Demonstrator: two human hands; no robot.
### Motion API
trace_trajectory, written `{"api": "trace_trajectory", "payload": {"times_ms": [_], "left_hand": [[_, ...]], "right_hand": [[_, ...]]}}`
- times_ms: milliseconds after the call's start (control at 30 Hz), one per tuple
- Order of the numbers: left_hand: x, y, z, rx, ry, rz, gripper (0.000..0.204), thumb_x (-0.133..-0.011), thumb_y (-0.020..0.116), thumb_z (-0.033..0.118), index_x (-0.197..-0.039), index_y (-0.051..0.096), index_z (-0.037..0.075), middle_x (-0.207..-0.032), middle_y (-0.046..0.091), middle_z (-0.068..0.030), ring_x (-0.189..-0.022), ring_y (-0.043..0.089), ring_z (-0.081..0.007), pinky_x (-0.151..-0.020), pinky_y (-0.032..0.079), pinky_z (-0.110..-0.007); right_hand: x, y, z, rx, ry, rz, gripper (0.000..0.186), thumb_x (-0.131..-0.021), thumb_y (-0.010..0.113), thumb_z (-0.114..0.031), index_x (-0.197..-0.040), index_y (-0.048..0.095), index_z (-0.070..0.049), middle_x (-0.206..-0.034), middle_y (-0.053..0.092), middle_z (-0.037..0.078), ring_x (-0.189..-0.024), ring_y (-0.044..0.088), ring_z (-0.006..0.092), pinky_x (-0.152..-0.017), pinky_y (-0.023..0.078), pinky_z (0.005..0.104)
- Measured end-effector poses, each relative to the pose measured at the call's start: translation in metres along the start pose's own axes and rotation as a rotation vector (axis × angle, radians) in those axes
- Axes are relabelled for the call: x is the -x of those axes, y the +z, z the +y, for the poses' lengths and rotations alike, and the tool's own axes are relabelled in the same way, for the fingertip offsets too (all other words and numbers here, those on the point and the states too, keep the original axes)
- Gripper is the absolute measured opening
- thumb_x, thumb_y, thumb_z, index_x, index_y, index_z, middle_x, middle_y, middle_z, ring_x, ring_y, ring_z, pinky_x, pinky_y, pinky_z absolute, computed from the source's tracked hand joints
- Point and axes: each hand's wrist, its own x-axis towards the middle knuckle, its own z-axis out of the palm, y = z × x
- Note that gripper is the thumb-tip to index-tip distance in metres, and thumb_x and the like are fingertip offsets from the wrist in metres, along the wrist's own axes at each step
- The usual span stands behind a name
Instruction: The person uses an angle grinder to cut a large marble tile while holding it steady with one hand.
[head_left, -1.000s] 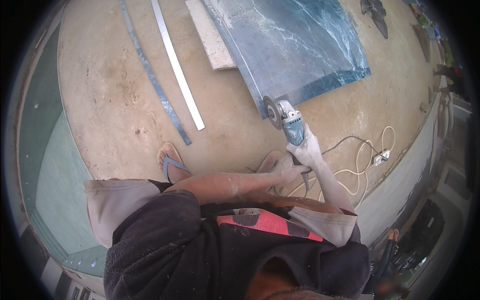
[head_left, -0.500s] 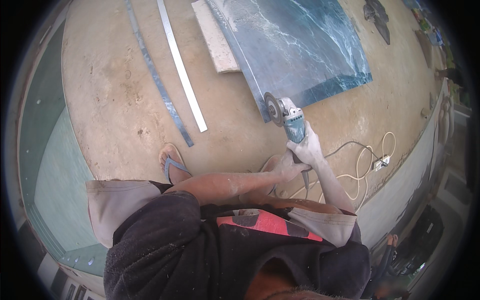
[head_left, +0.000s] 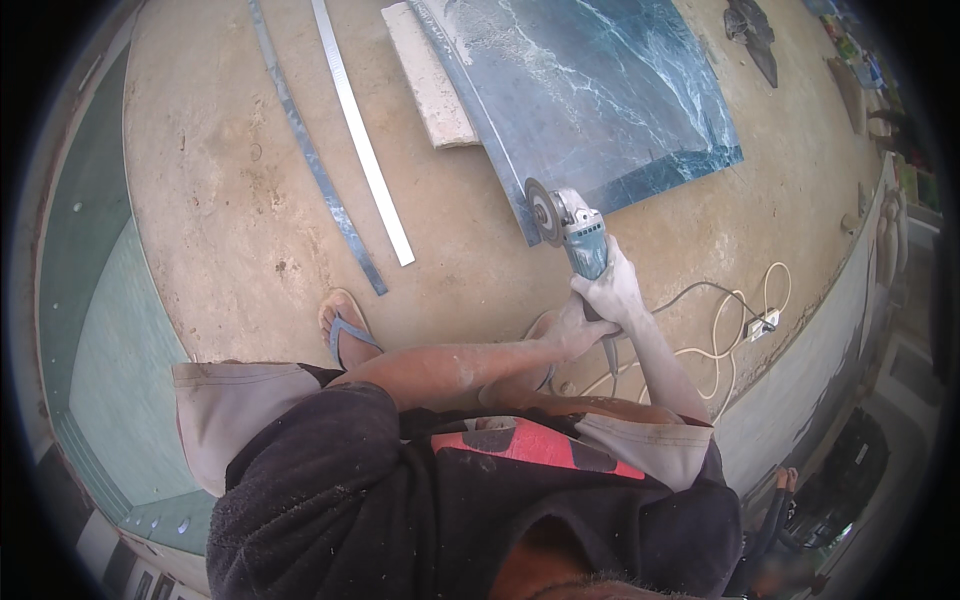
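A teal angle grinder (head_left: 578, 232) with a round disc sits at the near corner of a large blue-green marbled slab (head_left: 600, 90) lying on the dusty floor. My right hand (head_left: 612, 288) grips the grinder's body just behind the head. My left hand (head_left: 572, 332) reaches across and clasps the rear of the handle, where the cord leaves. The disc (head_left: 545, 212) is at the slab's near edge; whether it touches is unclear.
A pale stone block (head_left: 432, 85) lies under the slab's left side. Two long metal strips (head_left: 345, 140) rest on the floor to the left. A white cable and socket (head_left: 758, 322) coil at the right. My sandalled foot (head_left: 345, 328) stands below. A green tiled pool (head_left: 110, 350) borders the left.
The view has shifted slightly; the grinder and both hands stay at the slab's corner, with the disc edging a little closer along the edge.
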Motion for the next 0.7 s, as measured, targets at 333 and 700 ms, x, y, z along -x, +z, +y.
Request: {"api": "trace_trajectory", "payload": {"times_ms": [333, 700], "left_hand": [[0.008, 0.002, 0.009, -0.010, -0.044, -0.082, 0.091, -0.077, 0.085, 0.027, -0.146, 0.035, -0.003, -0.136, 0.057, -0.0194, -0.126, 0.058, -0.0299, -0.106, 0.047, -0.042], [0.003, 0.005, 0.001, 0.050, -0.021, -0.022, 0.094, -0.078, 0.084, 0.025, -0.148, 0.029, -0.004, -0.137, 0.054, -0.0207, -0.130, 0.055, -0.0309, -0.110, 0.045, -0.042]], "right_hand": [[0.008, 0.001, 0.009, 0.000, 0.020, -0.038, 0.073, -0.074, 0.077, -0.027, -0.135, 0.048, 0.001, -0.110, 0.070, 0.030, -0.107, 0.069, 0.0446, -0.090, 0.055, 0.0460], [0.001, 0.001, 0.008, -0.019, 0.010, -0.019, 0.071, -0.074, 0.077, -0.026, -0.133, 0.049, 0.000, -0.107, 0.070, 0.029, -0.105, 0.069, 0.0451, -0.090, 0.055, 0.0466]]}}
